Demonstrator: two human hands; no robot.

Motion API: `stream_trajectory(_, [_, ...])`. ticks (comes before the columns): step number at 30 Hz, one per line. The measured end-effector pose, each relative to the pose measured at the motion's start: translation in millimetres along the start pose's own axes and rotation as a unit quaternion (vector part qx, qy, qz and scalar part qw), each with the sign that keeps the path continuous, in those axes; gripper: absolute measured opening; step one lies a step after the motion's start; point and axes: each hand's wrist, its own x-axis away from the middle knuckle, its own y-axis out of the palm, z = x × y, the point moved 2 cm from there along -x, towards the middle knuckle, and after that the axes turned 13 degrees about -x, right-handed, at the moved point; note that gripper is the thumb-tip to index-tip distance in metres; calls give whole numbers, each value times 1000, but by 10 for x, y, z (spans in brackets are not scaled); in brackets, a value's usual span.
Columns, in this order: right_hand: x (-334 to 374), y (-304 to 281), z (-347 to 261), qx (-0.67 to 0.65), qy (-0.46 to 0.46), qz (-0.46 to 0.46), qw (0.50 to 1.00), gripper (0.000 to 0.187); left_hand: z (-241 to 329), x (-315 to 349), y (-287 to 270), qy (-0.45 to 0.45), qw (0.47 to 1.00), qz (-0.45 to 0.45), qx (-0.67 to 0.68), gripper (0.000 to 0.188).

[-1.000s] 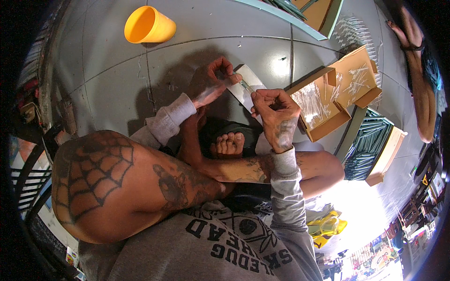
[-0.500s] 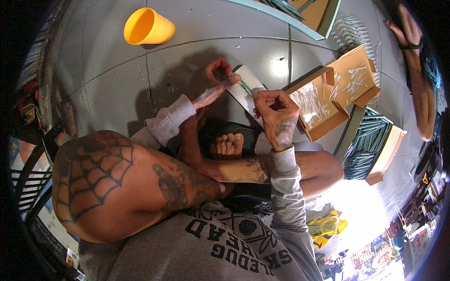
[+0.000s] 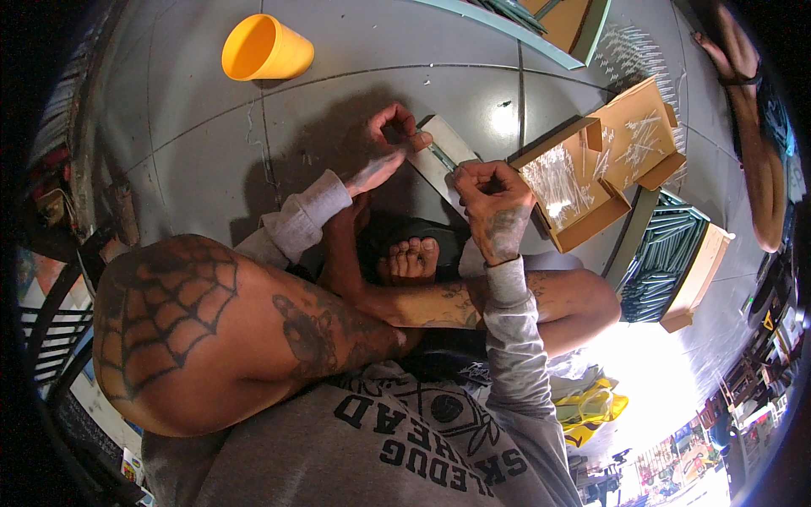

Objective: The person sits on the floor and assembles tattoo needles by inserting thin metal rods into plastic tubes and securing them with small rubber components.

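Between my two hands lies a slim pen-like tube, dark green with a pale, clear-looking part. My left hand pinches its far-left end between thumb and finger. At the near-right end, the thumb and fingertips of my right hand are closed on it. Fingers cover both tips, so what is at the ends cannot be made out. Just beneath the tube, a long pale flat block lies slantwise on the grey tiled floor.
Right of my hands stands an open cardboard box with many thin clear pieces. Nearer, another box is full of dark green tubes. A green-edged tray sits at the far side, a yellow cup far left. Another person's leg shows at right.
My right hand has shifted very slightly left and away from me, still pinching the tube. My left hand stays almost where it was.
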Motion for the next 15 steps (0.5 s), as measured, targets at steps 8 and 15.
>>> stream_trajectory(8, [11,7,2,-12,19,3,1000,15,18,8,-21,-33,999,-21,-8,40])
stream_trajectory(15, [6,30,-80,11,18,18,1000,11,0,33,-35,-11,999,-33,21,44])
